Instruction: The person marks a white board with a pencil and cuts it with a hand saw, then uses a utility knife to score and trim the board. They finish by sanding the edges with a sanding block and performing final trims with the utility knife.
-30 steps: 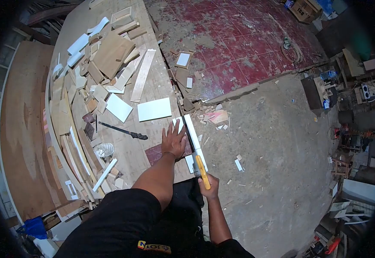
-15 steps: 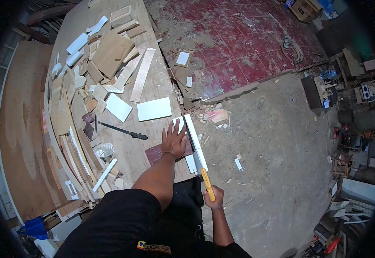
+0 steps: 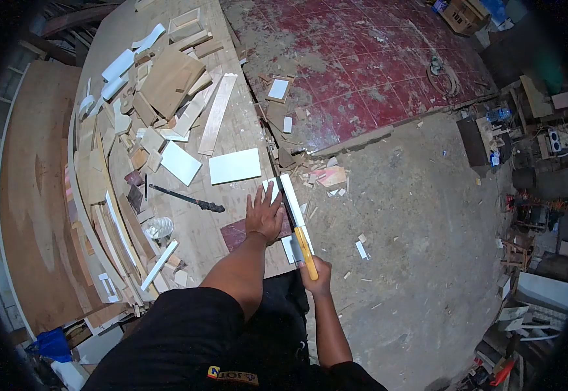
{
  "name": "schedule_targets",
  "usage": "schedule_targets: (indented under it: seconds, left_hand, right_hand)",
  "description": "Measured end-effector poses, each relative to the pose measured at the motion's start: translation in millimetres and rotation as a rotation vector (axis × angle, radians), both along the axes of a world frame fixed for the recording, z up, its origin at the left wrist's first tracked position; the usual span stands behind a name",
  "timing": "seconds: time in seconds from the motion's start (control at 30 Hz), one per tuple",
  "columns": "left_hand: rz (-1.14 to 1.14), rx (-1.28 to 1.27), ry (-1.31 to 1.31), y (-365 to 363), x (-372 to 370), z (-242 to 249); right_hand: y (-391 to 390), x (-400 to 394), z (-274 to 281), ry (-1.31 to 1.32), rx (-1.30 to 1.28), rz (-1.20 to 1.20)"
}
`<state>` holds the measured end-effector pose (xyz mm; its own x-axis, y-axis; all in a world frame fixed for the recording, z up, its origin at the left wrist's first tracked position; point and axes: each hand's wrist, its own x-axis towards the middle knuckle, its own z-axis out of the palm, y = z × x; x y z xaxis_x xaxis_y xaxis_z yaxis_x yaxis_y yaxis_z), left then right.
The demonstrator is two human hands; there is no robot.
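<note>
My left hand lies flat with fingers spread on a white board at the table edge, its palm covering much of the board. In my right hand is a handsaw, gripped by its yellow handle. Its thin blade runs forward along the right side of my left hand and is hard to make out. A narrow white strip lies just right of the blade, over the edge. Under my left wrist is a dark red piece. Another white board rests beyond my left fingertips.
A black bar-like tool and a clear plastic cup-like thing are on the wooden table. Wood offcuts are piled at the far left. Scraps litter the concrete floor at right, below a raised red tiled floor.
My right hand and the saw's yellow handle have moved forward along the white strip. My left hand stays in place on the board.
</note>
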<state>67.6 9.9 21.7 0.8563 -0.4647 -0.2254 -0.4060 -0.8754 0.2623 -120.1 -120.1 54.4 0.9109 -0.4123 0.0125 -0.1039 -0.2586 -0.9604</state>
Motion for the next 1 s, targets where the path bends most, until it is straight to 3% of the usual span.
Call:
schedule_targets:
  seconds: [0.2, 0.57, 0.83, 1.0]
  left_hand:
    - [0.013, -0.021, 0.009, -0.9, 0.0, 5.1]
    - [0.015, 0.023, 0.064, -3.0, 2.8, 8.6]
    - [0.011, -0.019, 0.024, -4.1, 1.3, 10.1]
    - [0.008, 0.047, 0.065, -3.2, 2.7, 8.3]
  right_hand:
    - [6.2, 9.8, 5.8, 0.064, 0.114, -0.035]
    - [1.8, -54.0, 27.6, 0.152, 0.059, -0.001]
    - [4.2, 27.1, 4.6, 0.129, -0.029, -0.022]
    - [5.4, 57.0, 9.5, 0.15, 0.048, 0.012]
